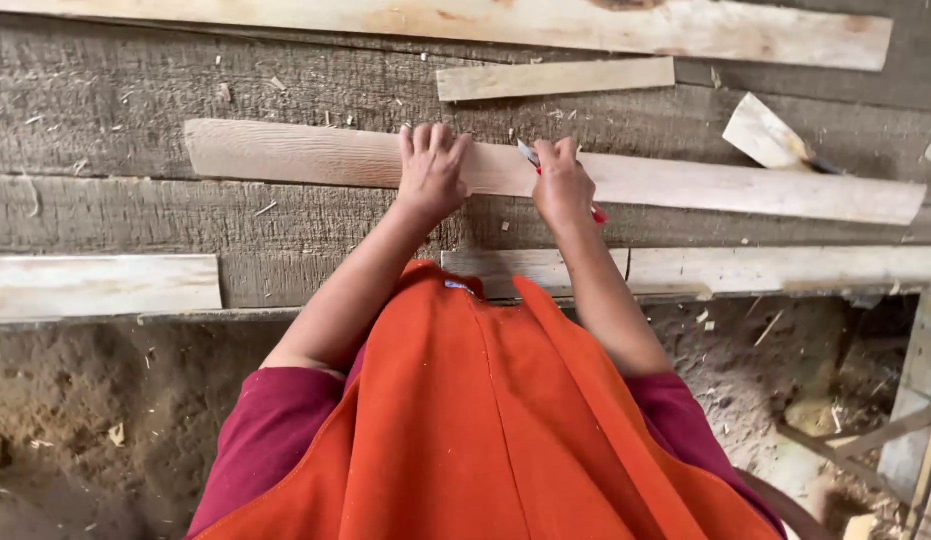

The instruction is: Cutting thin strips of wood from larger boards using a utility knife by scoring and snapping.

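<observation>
Pale wood strip flat on rough, chip-strewn grey plank bench

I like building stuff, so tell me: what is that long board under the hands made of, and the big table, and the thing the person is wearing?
The long board looks like pale, bare wood: its grain lines show. The left hand presses it flat. The table seems to be old, rough, grey weathered wood, with cracks and shavings. The orange apron looks like plain woven cloth, dusty.

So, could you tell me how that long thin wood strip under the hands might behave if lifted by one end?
The wood strip is long and thin, so it would probably flex slightly. It looks light, and being flat, is unlikely to roll.
</observation>
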